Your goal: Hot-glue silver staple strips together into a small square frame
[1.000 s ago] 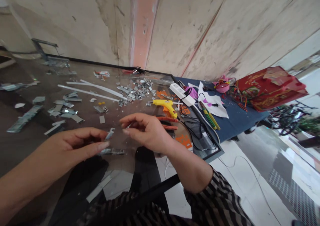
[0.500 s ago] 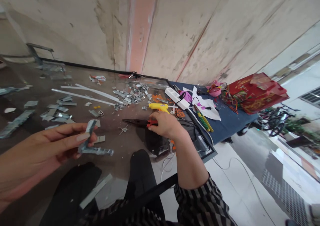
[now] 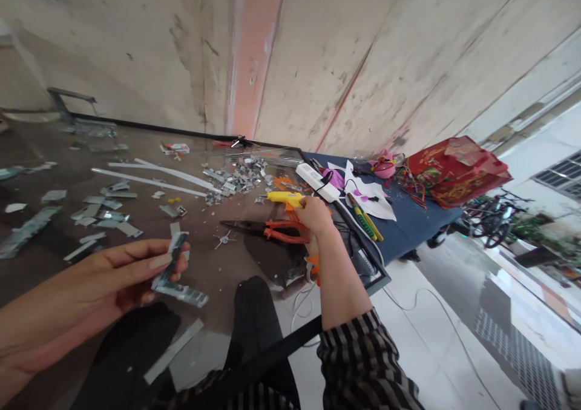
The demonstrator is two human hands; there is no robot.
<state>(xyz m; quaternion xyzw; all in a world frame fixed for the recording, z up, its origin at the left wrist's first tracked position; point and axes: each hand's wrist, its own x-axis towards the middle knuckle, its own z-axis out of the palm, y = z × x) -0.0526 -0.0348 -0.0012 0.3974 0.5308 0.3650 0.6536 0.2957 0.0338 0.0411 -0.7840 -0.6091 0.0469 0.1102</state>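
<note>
Here, left hand (image 3: 109, 277) pinching bent metal strips (image 3: 175, 274), right hand (image 3: 313, 215) gripping the yellow glue gun (image 3: 284, 197).

Glass table (image 3: 54, 240) before a stained wall (image 3: 318, 52). Scrap heap (image 3: 236, 177) at the table's far middle; white rods (image 3: 154, 177) left of the heap; power strip (image 3: 313, 174) right of it. Beyond the strip: white paper (image 3: 370, 195), green-yellow tool (image 3: 365, 217), pink toy (image 3: 384, 166), red bag (image 3: 454, 169).
</note>
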